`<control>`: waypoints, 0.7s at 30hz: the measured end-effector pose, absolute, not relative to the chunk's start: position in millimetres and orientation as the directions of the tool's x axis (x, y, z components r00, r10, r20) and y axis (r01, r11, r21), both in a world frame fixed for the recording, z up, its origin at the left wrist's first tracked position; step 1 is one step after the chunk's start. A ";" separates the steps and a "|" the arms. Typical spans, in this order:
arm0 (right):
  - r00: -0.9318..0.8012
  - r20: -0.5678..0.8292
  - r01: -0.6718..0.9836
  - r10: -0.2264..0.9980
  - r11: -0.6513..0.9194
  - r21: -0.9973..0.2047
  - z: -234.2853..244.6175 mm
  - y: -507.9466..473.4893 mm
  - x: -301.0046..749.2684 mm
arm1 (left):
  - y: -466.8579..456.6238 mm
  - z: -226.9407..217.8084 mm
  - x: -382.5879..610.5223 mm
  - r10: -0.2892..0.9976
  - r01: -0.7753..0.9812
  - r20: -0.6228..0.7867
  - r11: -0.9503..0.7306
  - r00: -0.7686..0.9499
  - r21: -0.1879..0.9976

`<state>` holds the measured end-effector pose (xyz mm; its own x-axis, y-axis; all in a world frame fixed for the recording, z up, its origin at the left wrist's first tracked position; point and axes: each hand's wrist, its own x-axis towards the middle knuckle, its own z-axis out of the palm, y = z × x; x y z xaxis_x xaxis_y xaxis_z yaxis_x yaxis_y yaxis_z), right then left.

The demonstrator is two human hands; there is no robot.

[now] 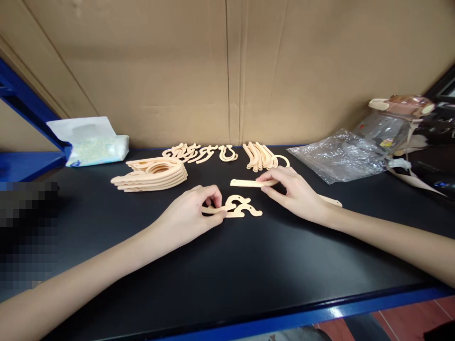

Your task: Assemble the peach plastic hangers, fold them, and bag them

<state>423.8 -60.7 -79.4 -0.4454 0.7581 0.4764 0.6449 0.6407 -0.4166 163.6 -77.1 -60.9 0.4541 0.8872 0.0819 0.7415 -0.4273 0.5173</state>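
Note:
My left hand (194, 208) is closed in a pinch on a flat, cream plastic hanger hook piece, low over the black table (227, 274). Beside its fingertips are curved cream hook pieces (245, 208) with small holes, partly overlapping. My right hand (293, 192), to the right and a little farther back, grips a long, flat cream hanger arm (245, 183) between thumb and fingers. The arm's free end points left. Past my right wrist, a rounded cream end (332, 201) shows; whether it belongs to the same arm is hidden.
A stack of cream hanger parts (152, 177) stands at the left. Hook pieces (188, 152) and arms (259, 156) lie along the back, before a cardboard wall (170, 71). A tissue pack (97, 149) is back left; a clear plastic bag (334, 154) and bottle (387, 125) are right.

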 end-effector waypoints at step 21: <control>-0.461 0.450 0.667 0.765 0.633 -0.392 -77.9 -61.5 422.7 | -79.2 -51.6 166.3 0.905 0.863 0.254 -0.409 0.341 0.296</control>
